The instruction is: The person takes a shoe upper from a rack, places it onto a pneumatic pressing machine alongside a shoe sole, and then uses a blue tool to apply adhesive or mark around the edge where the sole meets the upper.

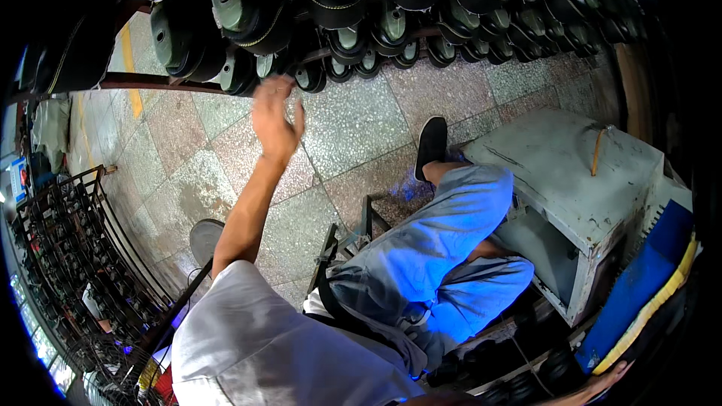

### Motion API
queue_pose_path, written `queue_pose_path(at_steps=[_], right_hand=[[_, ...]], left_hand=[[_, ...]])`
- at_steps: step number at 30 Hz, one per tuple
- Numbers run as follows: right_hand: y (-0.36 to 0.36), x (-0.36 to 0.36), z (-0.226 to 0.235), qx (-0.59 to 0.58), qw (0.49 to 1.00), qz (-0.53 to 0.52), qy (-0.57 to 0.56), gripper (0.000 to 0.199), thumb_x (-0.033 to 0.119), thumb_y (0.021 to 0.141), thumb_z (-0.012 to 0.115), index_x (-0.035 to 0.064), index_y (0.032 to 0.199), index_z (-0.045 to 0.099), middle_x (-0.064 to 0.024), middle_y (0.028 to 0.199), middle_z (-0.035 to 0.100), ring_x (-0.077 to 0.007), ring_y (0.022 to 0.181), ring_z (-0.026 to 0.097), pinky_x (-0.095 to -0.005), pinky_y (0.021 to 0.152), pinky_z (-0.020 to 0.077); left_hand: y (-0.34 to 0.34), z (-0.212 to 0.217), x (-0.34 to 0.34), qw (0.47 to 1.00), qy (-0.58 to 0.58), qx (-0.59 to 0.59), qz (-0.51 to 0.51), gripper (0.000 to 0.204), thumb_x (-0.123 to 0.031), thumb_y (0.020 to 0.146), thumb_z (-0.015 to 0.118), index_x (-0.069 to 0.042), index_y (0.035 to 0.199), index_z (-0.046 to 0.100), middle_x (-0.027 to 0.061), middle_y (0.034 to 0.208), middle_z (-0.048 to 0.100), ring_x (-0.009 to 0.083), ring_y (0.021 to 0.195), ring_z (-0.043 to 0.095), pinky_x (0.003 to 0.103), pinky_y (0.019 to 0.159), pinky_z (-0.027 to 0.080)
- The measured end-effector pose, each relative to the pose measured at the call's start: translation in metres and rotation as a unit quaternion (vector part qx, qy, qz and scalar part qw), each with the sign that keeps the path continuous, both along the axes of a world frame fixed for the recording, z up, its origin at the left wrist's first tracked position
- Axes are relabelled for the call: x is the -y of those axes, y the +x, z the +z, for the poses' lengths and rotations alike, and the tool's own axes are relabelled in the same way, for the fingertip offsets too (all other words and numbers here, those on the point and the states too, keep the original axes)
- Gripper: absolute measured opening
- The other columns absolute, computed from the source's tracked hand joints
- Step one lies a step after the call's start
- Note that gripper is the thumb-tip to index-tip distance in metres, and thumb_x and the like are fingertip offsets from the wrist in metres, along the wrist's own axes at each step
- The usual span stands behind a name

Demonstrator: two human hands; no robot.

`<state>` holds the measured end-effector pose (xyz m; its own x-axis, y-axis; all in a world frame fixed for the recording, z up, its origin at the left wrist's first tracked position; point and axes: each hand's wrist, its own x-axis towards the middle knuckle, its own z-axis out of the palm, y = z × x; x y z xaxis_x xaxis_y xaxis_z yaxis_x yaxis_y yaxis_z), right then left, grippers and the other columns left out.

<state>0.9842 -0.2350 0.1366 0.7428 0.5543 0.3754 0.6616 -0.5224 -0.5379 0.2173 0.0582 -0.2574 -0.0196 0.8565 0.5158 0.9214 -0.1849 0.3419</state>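
My left arm reaches forward, and my left hand (277, 124) is just below the near row of a rack, its fingertips slightly blurred. Its thumb stands apart from the fingers and no object shows in it. Closest to it is a black shoe (308, 79) on a green last; whether the fingertips touch any shoe I cannot tell. Another black shoe with yellow stitching (259, 26) hangs over that spot. At the lower right, my right hand (602, 385) lies beside a blue pad with a yellow edge (643, 312). Its visible fingers are stretched out; the rest is dim.
A grey metal cabinet (556, 169) stands to the right of my legs, an orange strip on its top. At the left is a dark wire rack (68, 256) full of small dark items. A round grey disc (204, 240) is near my left elbow, above the tiled floor (353, 120).
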Motion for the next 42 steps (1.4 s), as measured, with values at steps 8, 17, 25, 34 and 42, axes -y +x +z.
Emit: queue_pose_path(at_steps=[8,17,25,34,42], right_hand=[[-0.002,-0.028,-0.003,-0.028,0.977,0.148,0.150,0.069,0.053,0.107,0.044,-0.0024,0.149,0.048,-0.0245,0.154,0.048,-0.0405,0.141,0.047,-0.0506,0.120,0.0361],[-0.134,-0.010,-0.070,0.180,0.928,0.145,0.294,0.074,0.049,0.113,0.021,-0.0165,0.139,0.044,-0.0337,0.119,0.069,-0.0432,0.115,0.068,-0.0495,0.105,0.0544],[-0.353,-0.036,-0.191,-0.436,0.759,0.475,0.087,0.073,0.041,0.100,0.068,-0.0059,0.150,0.042,-0.0214,0.156,0.046,-0.0318,0.141,0.048,-0.0424,0.116,0.0381],[-0.272,0.022,-0.094,-0.483,0.720,0.410,0.284,0.079,0.027,0.086,0.078,-0.0043,0.149,0.042,-0.0144,0.137,0.060,-0.0225,0.124,0.058,-0.0382,0.111,0.0414],[-0.212,0.054,-0.027,-0.549,0.642,0.513,0.155,0.072,0.028,0.090,0.072,-0.0067,0.147,0.047,-0.0136,0.136,0.062,-0.0213,0.124,0.058,-0.0359,0.110,0.0424]], left_hand=[[-0.057,0.005,-0.079,0.936,-0.251,-0.143,0.203,0.072,-0.064,0.091,0.063,0.005,0.114,0.063,0.0278,0.112,0.068,0.0400,0.091,0.072,0.047,0.072,0.060],[-0.051,0.010,0.036,0.835,-0.284,0.454,0.125,0.063,-0.051,0.090,0.073,0.006,0.116,0.067,0.0181,0.104,0.074,0.0267,0.093,0.070,0.039,0.084,0.055],[0.097,0.170,0.232,0.761,-0.262,0.582,-0.118,0.037,-0.032,0.097,0.069,0.001,0.114,0.064,0.0018,0.103,0.064,0.0119,0.092,0.057,0.028,0.086,0.046],[0.244,0.279,0.132,0.765,0.012,0.043,-0.642,0.080,-0.035,0.082,0.084,0.003,0.143,0.048,0.0266,0.150,0.044,0.0395,0.135,0.049,0.048,0.111,0.041],[0.391,0.443,0.103,0.601,0.426,-0.204,-0.645,0.042,-0.018,0.089,0.067,-0.011,0.131,0.065,0.0122,0.134,0.066,0.0297,0.122,0.063,0.046,0.109,0.048]])
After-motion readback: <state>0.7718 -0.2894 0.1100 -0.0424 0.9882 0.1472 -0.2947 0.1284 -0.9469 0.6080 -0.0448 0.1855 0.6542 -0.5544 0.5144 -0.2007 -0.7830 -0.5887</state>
